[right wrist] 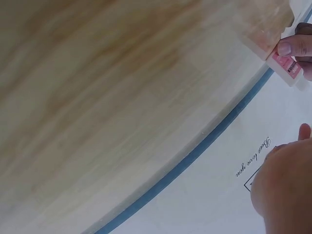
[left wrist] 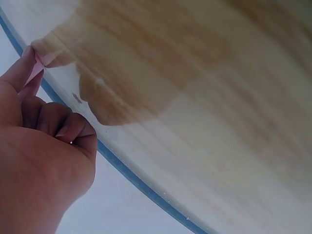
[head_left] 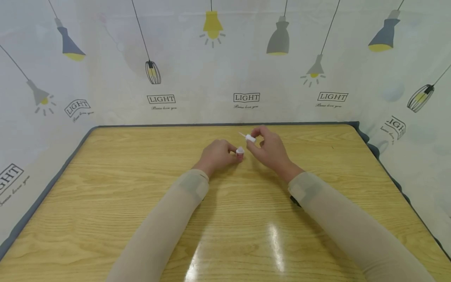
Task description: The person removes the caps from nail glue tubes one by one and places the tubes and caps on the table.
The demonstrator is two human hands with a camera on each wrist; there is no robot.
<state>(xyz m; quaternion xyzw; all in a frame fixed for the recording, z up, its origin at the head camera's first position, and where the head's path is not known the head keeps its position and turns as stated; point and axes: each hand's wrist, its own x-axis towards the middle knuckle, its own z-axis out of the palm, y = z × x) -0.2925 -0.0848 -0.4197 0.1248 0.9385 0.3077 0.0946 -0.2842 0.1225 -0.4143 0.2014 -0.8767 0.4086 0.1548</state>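
My left hand (head_left: 219, 155) pinches a small white bottle (head_left: 240, 153) with a pink label, upright at or just above the table near its far side. My right hand (head_left: 272, 150) holds a white brush cap (head_left: 250, 138), its thin stem pointing left and up, apart from the bottle. In the right wrist view the bottle's pink label (right wrist: 284, 62) shows beside the left thumb; the cap is out of sight there. Only a pink sliver of the bottle (left wrist: 37, 70) appears between the fingertips in the left wrist view, where the other fingers are curled.
The wood-grain table (head_left: 141, 188) is glossy and reflects light. A dark blue edge (head_left: 176, 125) runs along its far side. Behind it hangs a pale curtain (head_left: 197, 78) printed with lamps and lettering.
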